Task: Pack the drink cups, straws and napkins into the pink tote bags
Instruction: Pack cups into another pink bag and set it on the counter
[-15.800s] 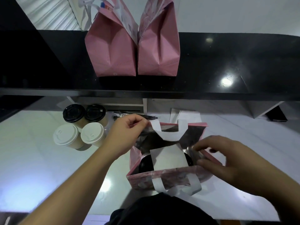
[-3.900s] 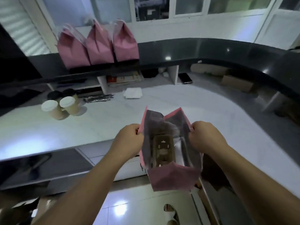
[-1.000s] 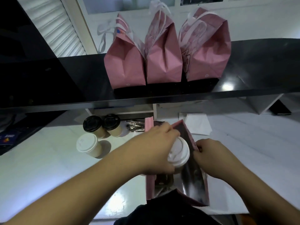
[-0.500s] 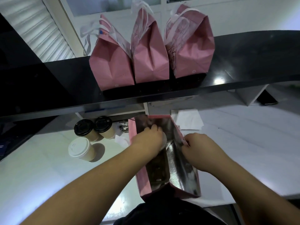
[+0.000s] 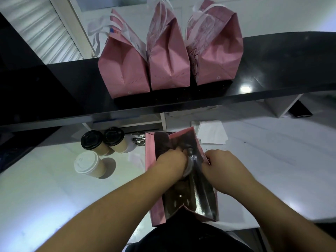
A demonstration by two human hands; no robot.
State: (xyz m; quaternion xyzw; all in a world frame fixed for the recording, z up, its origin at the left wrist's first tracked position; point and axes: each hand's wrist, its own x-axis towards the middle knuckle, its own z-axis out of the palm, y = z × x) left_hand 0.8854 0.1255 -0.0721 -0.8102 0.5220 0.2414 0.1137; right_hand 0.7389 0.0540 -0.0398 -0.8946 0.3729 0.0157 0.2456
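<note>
Gleaming white worktop [image 5: 272, 170], black raised counter [image 5: 272, 66], slatted white shutter [image 5: 32, 20]

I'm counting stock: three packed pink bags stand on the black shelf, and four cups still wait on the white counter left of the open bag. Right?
Not quite: the head view shows three cups waiting, two with black lids and one with a white lid. Another white-lidded cup is in the open bag under the left hand. The three packed bags on the black shelf are right.
</note>
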